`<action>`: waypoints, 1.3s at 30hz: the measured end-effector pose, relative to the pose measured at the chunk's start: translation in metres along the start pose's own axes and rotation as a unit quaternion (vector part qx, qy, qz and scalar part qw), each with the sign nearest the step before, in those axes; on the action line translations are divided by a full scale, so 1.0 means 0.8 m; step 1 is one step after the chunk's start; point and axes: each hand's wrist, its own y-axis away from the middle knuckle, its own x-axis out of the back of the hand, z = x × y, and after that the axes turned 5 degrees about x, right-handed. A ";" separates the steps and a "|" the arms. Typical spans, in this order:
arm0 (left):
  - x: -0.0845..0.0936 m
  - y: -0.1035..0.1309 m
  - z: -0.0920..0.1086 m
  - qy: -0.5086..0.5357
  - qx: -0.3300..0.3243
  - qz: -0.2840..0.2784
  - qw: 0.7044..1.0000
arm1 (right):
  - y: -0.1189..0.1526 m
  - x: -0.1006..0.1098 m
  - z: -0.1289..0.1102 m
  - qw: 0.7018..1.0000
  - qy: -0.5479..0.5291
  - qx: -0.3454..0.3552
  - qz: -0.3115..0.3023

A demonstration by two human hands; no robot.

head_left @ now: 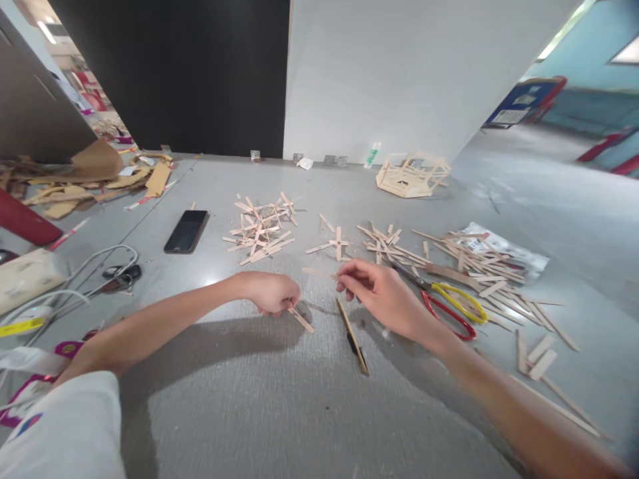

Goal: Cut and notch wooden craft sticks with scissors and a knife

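Wood stick (303,322), round-ended, pinched in left hand (274,293), thin pale strip (318,272) pinched in right hand (375,291)

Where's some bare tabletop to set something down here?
Best patch: the near table, closer to you than your left hand and left of the thin yellow tool. A smaller one lies between the left stick pile and the wooden frame. It's crowded right of your right hand: loose sticks and scissors.
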 end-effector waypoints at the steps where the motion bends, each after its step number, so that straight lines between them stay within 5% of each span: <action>1: 0.000 0.000 0.001 -0.011 -0.001 -0.003 1.000 | 0.002 0.000 0.000 1.000 0.022 0.003 0.006; 14: -0.038 0.035 0.055 -0.152 -0.026 0.072 0.985 | 0.062 -0.038 0.044 0.978 0.193 0.077 0.007; 20: -0.044 0.022 0.043 -0.110 -0.050 0.173 0.977 | 0.070 -0.043 0.051 0.975 0.186 0.114 0.040; 27: -0.040 -0.013 0.035 -0.054 -0.032 0.265 0.962 | 0.074 -0.047 0.040 0.994 -0.045 -0.058 0.082; 35: 0.006 -0.013 -0.029 -0.072 0.217 0.293 0.928 | 0.066 -0.040 0.052 0.980 -0.067 -0.101 0.160; 39: 0.017 -0.016 -0.042 -0.054 0.240 0.275 0.929 | 0.063 -0.031 0.042 0.979 -0.041 -0.086 0.182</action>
